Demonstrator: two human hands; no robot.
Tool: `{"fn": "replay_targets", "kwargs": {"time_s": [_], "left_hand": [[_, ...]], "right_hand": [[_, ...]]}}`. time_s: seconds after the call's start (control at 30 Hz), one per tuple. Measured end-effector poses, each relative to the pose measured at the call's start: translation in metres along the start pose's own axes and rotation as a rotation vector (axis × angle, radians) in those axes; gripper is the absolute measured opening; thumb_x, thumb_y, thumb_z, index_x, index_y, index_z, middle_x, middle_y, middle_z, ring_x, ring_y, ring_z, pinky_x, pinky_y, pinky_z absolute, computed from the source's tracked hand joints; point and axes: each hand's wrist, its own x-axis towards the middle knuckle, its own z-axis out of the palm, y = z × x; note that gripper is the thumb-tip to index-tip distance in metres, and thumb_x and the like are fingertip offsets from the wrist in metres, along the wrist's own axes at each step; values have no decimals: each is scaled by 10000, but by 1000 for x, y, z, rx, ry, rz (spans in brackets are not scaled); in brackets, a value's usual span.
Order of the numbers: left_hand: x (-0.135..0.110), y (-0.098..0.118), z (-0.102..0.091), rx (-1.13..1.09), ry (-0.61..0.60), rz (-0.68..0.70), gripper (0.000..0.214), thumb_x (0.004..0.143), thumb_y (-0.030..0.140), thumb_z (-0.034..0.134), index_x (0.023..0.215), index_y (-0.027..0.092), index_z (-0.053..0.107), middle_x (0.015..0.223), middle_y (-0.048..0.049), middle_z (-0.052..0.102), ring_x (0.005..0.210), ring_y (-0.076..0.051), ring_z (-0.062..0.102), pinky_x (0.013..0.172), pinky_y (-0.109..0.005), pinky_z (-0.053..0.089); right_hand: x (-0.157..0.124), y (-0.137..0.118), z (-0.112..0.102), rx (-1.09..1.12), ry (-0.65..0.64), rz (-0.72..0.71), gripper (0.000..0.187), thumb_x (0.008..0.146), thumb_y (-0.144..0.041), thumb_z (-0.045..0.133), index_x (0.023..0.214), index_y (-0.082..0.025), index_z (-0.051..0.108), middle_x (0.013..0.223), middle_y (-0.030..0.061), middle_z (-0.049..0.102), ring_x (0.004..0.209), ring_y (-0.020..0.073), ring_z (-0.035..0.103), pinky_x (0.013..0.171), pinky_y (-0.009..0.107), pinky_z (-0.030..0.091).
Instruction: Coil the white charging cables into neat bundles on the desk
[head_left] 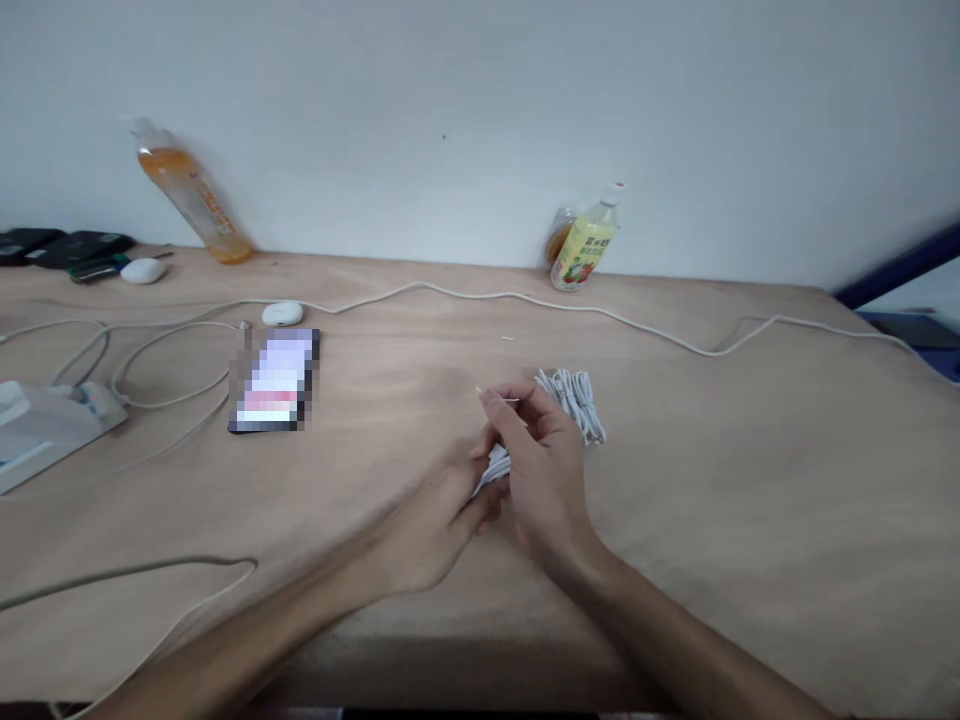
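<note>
A bundled white cable (574,400) lies on the wooden table (750,480) near its middle. My right hand (540,470) is closed over the near end of the bundle, and its fingertips pinch a thin white tie. My left hand (435,520) presses against the same end from the left, fingers curled on the cable. Much of the bundle's near part is hidden by both hands.
A phone (275,380) lies left of centre, with a white earbud case (282,313) behind it. A long white cord (525,297) crosses the table. Two drink bottles, one (193,192) and another (585,243), lean on the wall. A white device (45,425) with cords sits far left.
</note>
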Motion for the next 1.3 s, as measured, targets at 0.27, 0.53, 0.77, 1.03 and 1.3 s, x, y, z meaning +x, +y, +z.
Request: {"fn": "replay_targets", "kwargs": {"time_s": [0.27, 0.53, 0.77, 1.03, 1.3], "left_hand": [[2, -5, -2, -107, -87, -79, 177, 1056, 320, 478, 918, 221, 528, 725, 37, 567, 581, -131, 482, 560, -277, 386], [5, -2, -7, -333, -226, -165, 313, 1027, 493, 640, 929, 212, 546, 755, 49, 486, 628, -114, 391, 575, -274, 308], [3, -3, -5, -645, -307, -284, 473, 992, 655, 668, 931, 229, 472, 758, 84, 323, 613, -98, 213, 556, -276, 198], [0, -3, 4, -622, -167, -367, 495, 976, 696, 650, 984, 252, 430, 722, 99, 320, 616, -105, 207, 567, -272, 193], [0, -4, 12, -694, -110, -376, 543, 937, 743, 654, 1017, 239, 467, 730, 91, 357, 617, -109, 250, 564, -263, 252]], "right_hand": [[10, 2, 6, 193, 29, 39, 265, 738, -383, 866, 763, -232, 649, 490, -158, 362, 351, 35, 249, 328, 189, 238], [23, -16, -2, 292, -54, 116, 355, 643, -375, 924, 748, -234, 615, 466, -176, 346, 348, 13, 175, 319, 164, 100], [25, -19, -7, 292, -128, 88, 356, 685, -397, 936, 773, -238, 630, 485, -170, 323, 355, 19, 186, 328, 169, 121], [22, -8, 0, 307, -2, 89, 332, 643, -345, 915, 722, -232, 612, 482, -156, 370, 387, 39, 275, 350, 177, 276], [20, -13, 1, 309, -6, 170, 419, 635, -369, 930, 761, -248, 548, 481, -177, 321, 375, 30, 198, 359, 188, 118]]}}
